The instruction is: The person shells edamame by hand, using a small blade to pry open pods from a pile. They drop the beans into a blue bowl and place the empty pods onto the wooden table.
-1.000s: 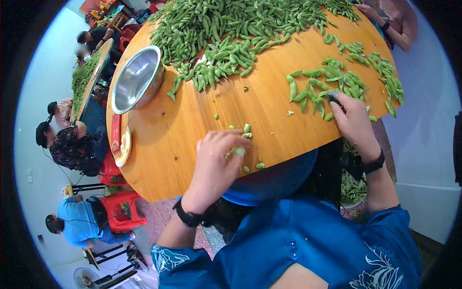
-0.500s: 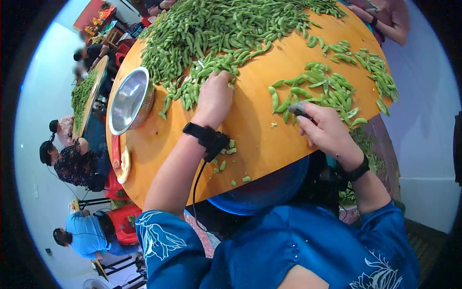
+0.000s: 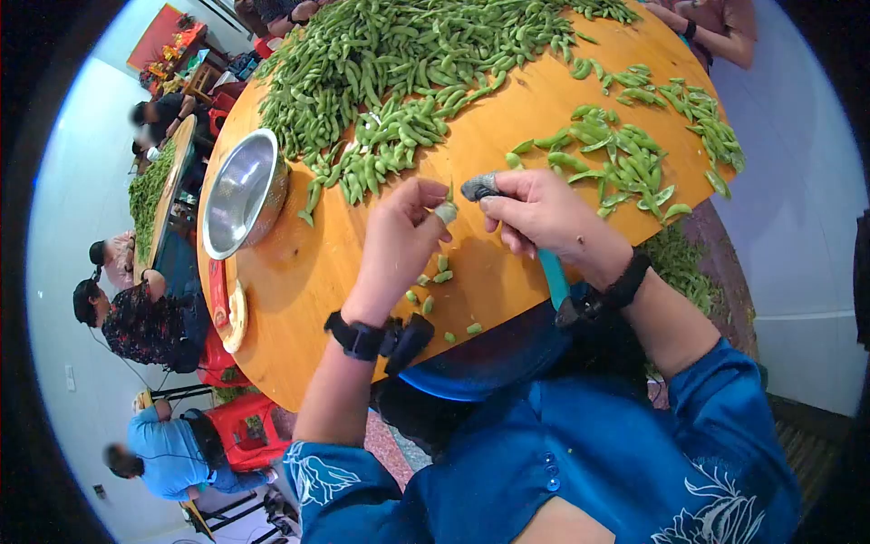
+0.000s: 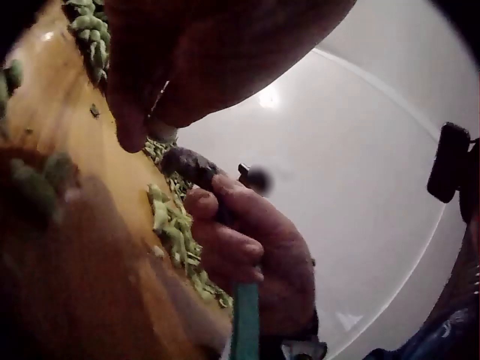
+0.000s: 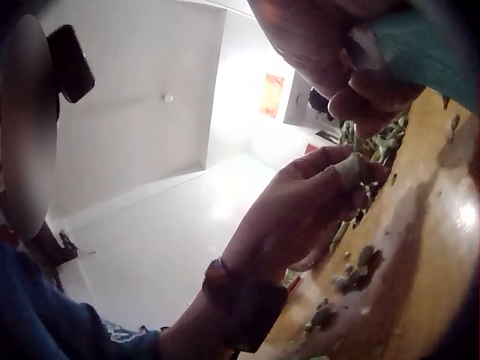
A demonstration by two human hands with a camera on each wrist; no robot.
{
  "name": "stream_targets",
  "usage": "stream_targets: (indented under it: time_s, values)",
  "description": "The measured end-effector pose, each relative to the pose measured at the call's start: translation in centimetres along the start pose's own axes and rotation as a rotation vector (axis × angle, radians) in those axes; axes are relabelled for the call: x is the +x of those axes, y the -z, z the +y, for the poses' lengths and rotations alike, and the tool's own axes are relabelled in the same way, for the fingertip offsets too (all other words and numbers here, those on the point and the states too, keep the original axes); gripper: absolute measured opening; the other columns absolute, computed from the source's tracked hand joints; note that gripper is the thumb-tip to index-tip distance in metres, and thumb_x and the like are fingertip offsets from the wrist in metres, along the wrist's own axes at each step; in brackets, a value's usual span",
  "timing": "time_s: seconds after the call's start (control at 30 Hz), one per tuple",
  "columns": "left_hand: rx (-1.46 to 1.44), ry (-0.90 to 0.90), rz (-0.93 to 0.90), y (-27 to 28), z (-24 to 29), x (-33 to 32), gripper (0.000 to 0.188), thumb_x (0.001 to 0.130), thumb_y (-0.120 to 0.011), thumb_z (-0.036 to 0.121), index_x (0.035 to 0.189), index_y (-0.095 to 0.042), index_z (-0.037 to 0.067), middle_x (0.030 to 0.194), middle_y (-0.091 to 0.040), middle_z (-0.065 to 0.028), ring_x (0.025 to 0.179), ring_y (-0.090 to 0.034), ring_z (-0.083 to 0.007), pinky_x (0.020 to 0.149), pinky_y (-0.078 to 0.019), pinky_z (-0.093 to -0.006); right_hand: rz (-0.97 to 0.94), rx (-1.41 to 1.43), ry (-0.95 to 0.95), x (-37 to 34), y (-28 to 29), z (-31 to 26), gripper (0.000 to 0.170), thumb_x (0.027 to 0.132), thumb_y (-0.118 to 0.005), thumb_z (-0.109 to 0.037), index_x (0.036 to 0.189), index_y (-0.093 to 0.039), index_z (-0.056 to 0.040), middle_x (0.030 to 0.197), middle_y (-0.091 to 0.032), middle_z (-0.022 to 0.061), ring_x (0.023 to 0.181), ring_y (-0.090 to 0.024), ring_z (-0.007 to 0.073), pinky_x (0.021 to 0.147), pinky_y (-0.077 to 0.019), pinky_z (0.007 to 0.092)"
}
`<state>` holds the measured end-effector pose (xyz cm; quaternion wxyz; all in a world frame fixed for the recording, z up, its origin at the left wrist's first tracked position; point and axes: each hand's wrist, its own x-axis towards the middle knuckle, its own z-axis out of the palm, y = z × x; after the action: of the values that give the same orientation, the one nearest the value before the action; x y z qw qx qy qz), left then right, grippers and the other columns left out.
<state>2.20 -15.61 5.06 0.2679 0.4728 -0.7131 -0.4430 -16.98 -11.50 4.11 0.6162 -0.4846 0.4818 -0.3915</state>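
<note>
Over the wooden table, my left hand [image 3: 399,240] pinches a small green pod [image 3: 450,191] between index finger and thumb. A pale cover wraps the thumb tip. Just to the right, my right hand [image 3: 548,213] has a dark grey cover [image 3: 480,187] on a fingertip, pointing at the pod. Its curled fingers grip a teal handle [image 3: 554,275], also seen in the left wrist view as a teal strip [image 4: 245,322]; the tool's working end is hidden. Several shelled green beans [image 3: 442,276] lie on the table below the left hand.
A large heap of edamame pods [image 3: 390,82] covers the far side of the table [image 3: 317,272]. Loose pods [image 3: 625,159] lie at the right. A metal colander [image 3: 243,195] stands at the left, and a blue basin [image 3: 489,363] sits below the near edge. Other people sit around.
My left hand went up to the pod heap and came back toward the near side with a pod. My right hand moved left from the loose pods to meet it.
</note>
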Motion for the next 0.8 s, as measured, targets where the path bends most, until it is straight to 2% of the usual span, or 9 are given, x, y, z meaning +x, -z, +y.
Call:
stream_targets:
  time_s: [0.03, 0.1, 0.23, 0.37, 0.5, 0.57, 0.8]
  values:
    - [0.0, 0.003, 0.003, -0.1, -0.3, -0.6, 0.022, 0.087, -0.061, 0.007, 0.108, -0.058, -0.001, 0.08, -0.062, -0.003, 0.066, -0.061, -0.0083, 0.055, -0.0476, -0.0214, -0.004, 0.0, -0.002, 0.0, -0.5, -0.1, 0.015, 0.089, -0.051, -0.016, 0.084, -0.059, -0.004, 0.066, -0.056, -0.0016, 0.047, -0.053, 0.0051, 0.039, -0.04, 0.0193]
    - [-0.241, -0.008, 0.069, -0.4, -1.2, -1.4, 0.028, 0.082, -0.057, -0.005, 0.109, -0.059, -0.001, 0.089, -0.061, -0.0049, 0.065, -0.061, -0.009, 0.055, -0.0493, -0.0208, -0.052, 0.031, 0.029, -0.1, -1.7, -0.3, 0.018, 0.092, -0.054, -0.019, 0.082, -0.059, -0.0051, 0.062, -0.055, -0.004, 0.047, -0.052, 0.0013, 0.041, -0.0363, 0.015]
    - [-0.283, -0.088, 0.114, -0.3, -2.3, -2.1, 0.032, 0.081, -0.058, -0.006, 0.112, -0.058, 0.0, 0.089, -0.061, -0.0049, 0.065, -0.06, -0.0077, 0.055, -0.0498, -0.0203, -0.06, -0.016, 0.021, -0.2, -2.9, -0.3, 0.016, 0.089, -0.052, -0.017, 0.08, -0.058, -0.0044, 0.066, -0.055, -0.0022, 0.047, -0.052, 0.0048, 0.04, -0.0372, 0.0184]
    - [-0.37, -0.101, 0.139, -0.6, -2.5, -2.5, 0.028, 0.081, -0.06, -0.005, 0.109, -0.058, 0.001, 0.088, -0.061, -0.0036, 0.062, -0.056, -0.0058, 0.053, -0.0472, -0.0193, -0.051, -0.004, 0.014, -0.4, -3.7, -0.5, 0.015, 0.09, -0.053, -0.016, 0.093, -0.062, -0.0043, 0.066, -0.054, -0.0038, 0.048, -0.05, 0.004, 0.041, -0.0357, 0.018]
    - [-0.277, -0.202, 0.19, -1.0, -3.4, -2.8, 0.021, 0.083, -0.06, -0.003, 0.103, -0.056, 0.002, 0.083, -0.062, -0.0024, 0.059, -0.051, -0.0046, 0.052, -0.0432, -0.0195, -0.043, 0.053, 0.039, 0.0, -4.3, 0.5, 0.02, 0.091, -0.052, -0.014, 0.106, -0.063, -0.007, 0.065, -0.05, -0.0063, 0.047, -0.044, 0.003, 0.04, -0.0337, 0.0181]
    - [-0.241, -0.226, 0.199, -1.0, -3.5, -2.8, 0.019, 0.084, -0.059, -0.002, 0.102, -0.055, 0.002, 0.081, -0.062, -0.0023, 0.059, -0.05, -0.0044, 0.052, -0.0424, -0.0198, -0.021, 0.076, 0.015, 0.1, -4.6, 0.7, 0.019, 0.091, -0.052, -0.014, 0.105, -0.063, -0.0076, 0.064, -0.05, -0.0067, 0.047, -0.043, 0.0026, 0.039, -0.0331, 0.0179]
    - [-0.381, -0.142, 0.156, -1.0, -3.6, -2.6, 0.014, 0.087, -0.054, -0.002, 0.101, -0.055, 0.001, 0.08, -0.061, -0.0026, 0.06, -0.051, -0.005, 0.052, -0.0429, -0.021, 0.057, 0.252, -0.033, 0.1, -5.3, 1.0, 0.014, 0.091, -0.051, -0.013, 0.099, -0.06, -0.0058, 0.063, -0.049, -0.0066, 0.044, -0.042, 0.001, 0.037, -0.0318, 0.0166]
